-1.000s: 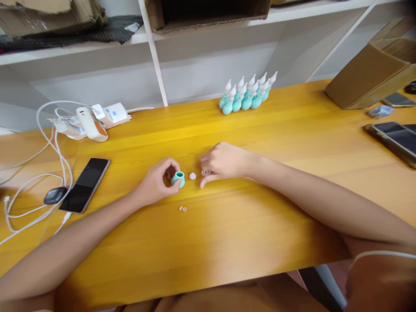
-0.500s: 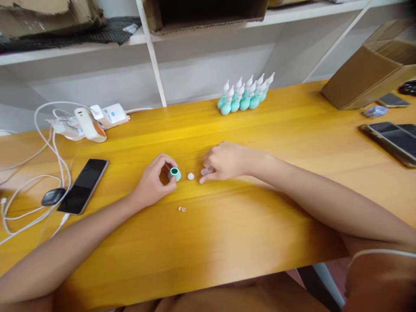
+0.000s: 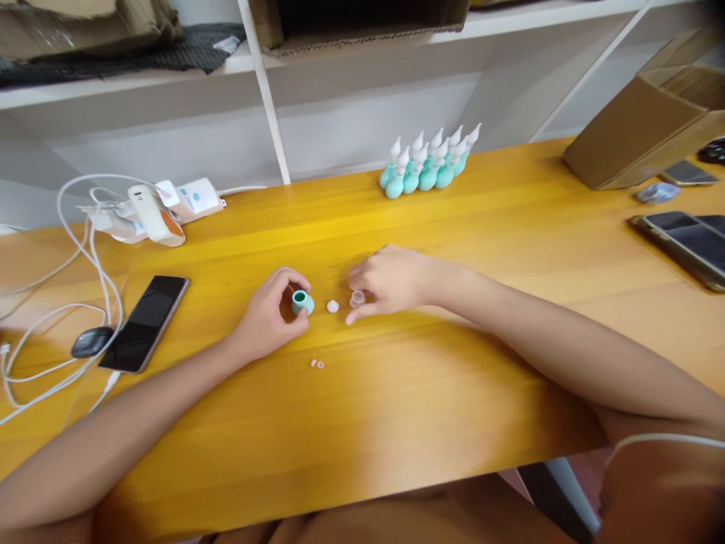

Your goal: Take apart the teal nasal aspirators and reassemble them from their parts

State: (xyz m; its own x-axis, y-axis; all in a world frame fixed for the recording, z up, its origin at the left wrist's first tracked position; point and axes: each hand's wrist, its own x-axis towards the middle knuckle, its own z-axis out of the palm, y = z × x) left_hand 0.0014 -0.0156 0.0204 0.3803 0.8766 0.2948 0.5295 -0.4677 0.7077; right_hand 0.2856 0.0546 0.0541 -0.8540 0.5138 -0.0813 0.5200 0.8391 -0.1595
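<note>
My left hand (image 3: 269, 313) curls its thumb and fingers around a small teal squeeze bulb (image 3: 304, 304), whose round open mouth faces up and toward me. Just right of it, a small white domed piece (image 3: 332, 306) lies on the table. A clear pinkish, cup-like connector (image 3: 357, 299) stands on the wood between the parted thumb and fingers of my right hand (image 3: 382, 283). The thumb looks apart from it; whether the other fingers touch it is hard to see. Nearer to me lie two tiny pale pink pieces (image 3: 317, 364), one of them a ring.
Several teal bulbs with white pointed nozzles (image 3: 424, 170) stand at the back. A phone (image 3: 146, 323), cables and chargers (image 3: 158, 215) lie left. At right are a cardboard box (image 3: 634, 128) and dark phones (image 3: 685, 242). Shelving (image 3: 266, 98) rises behind the wooden table (image 3: 396, 423).
The clear connector has gone from lying tilted in my right fingers to upright on the table, and those fingers have spread. The bulb has tipped slightly left in my left hand.
</note>
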